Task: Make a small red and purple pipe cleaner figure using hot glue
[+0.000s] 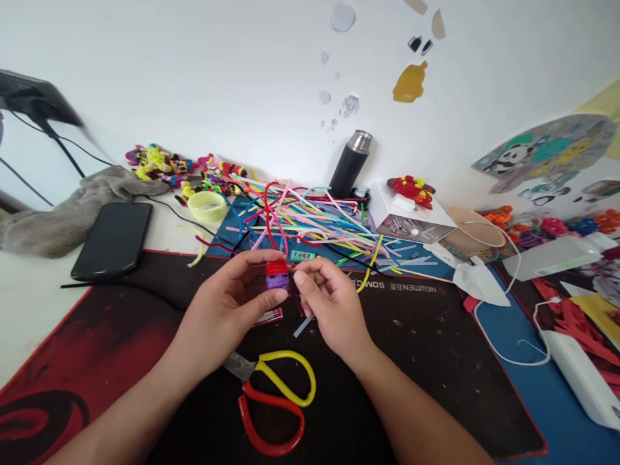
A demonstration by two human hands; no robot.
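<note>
A small red and purple pipe-cleaner figure point(278, 281) is pinched between the thumb and fingers of my left hand point(230, 294). Close at its right side, my right hand point(327, 294) has thumb and fingers pressed together; something dark shows beside the fingertips, too small to name. Below the hands lie scissors point(285, 378) with one yellow and one red handle, their blades partly under my left hand. A translucent strip point(303, 326) pokes out beneath my right hand. Behind the left hand lies a flat red packet point(270, 316), mostly covered.
Beyond the mat point(411, 361) lies a heap of coloured pipe cleaners point(310, 219). A black thermos point(349, 165) leans by the wall. At left are a phone point(112, 240), a roll of tape point(207, 206) and finished pipe-cleaner figures point(159, 161). A white box point(411, 216) and cables stand right.
</note>
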